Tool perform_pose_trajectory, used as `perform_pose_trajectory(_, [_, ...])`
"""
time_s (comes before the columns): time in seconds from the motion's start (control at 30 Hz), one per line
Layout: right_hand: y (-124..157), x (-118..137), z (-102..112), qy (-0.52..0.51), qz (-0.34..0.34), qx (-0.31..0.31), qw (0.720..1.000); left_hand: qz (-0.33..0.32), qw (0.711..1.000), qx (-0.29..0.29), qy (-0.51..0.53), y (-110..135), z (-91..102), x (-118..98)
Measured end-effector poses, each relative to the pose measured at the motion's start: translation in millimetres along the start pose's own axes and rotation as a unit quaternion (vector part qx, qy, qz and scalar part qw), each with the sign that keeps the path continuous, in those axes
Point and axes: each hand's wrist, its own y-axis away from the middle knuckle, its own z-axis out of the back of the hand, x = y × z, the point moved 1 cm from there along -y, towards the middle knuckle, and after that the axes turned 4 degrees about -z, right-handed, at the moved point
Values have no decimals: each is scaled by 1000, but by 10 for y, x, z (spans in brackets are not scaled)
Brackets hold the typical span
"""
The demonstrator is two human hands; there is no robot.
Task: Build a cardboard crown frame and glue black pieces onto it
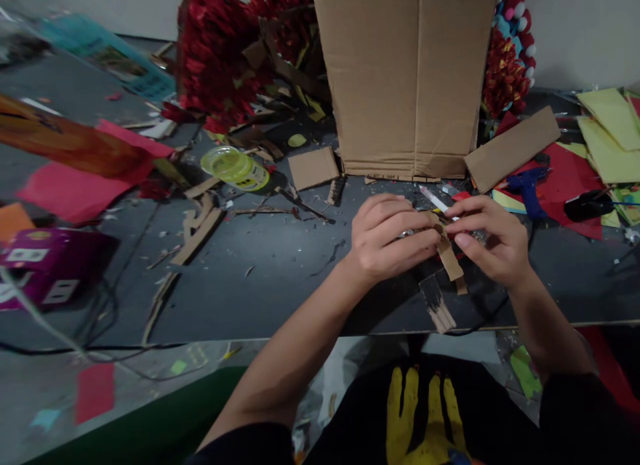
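Over the front part of the dark table, my left hand (387,238) has its fingers bent together around the upper end of a narrow brown cardboard strip (451,259). From the other side, my right hand (495,241) pinches at the same strip, its thumb and fingertips near the top end. What lies beneath the left palm is hidden, though a bit of red shows under the fingers. A white pen-like stick (434,199) rests just beyond the fingertips. Below the hands lies a torn cardboard piece (439,308), partly dark, near the table edge.
A tall cardboard box (405,78) stands behind the hands. To its right are a cardboard piece (515,148), a blue glue gun (530,188) and a dark bottle (587,205). Leftward are a yellow-green tub (235,169), scraps, a purple socket block (50,268) and cables.
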Motion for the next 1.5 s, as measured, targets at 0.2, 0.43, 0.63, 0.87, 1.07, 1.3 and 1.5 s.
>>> perform_pose_trajectory(0.2, [45, -15, -3, 96, 158, -29, 982, -10, 1000, -16, -5, -22, 15, 8])
perform_pose_trajectory(0.43, [75, -27, 6, 144, 183, -28, 972, 49, 998, 13, -29, 17, -1, 14])
perform_pose_trajectory(0.63, [70, 0, 0, 174, 196, -41, 964, 23, 999, 23, -19, 41, -23, 31])
perform_pose_trajectory(0.87, [38, 38, 8, 141, 209, -55, 966, -46, 998, -42, -18, -52, 24, 17])
perform_pose_trajectory(1.07, [41, -16, -12, 43, 137, -139, 980, -49, 996, -80, -6, -117, 50, 23])
perform_pose_trajectory(1.3, [40, -54, 1, 48, 109, -151, 981, 1, 999, -40, -5, -30, 17, -2])
perform_pose_trajectory(1.5, [51, -75, -13, 24, 74, -128, 989, -13, 999, -44, 7, -36, 28, -1])
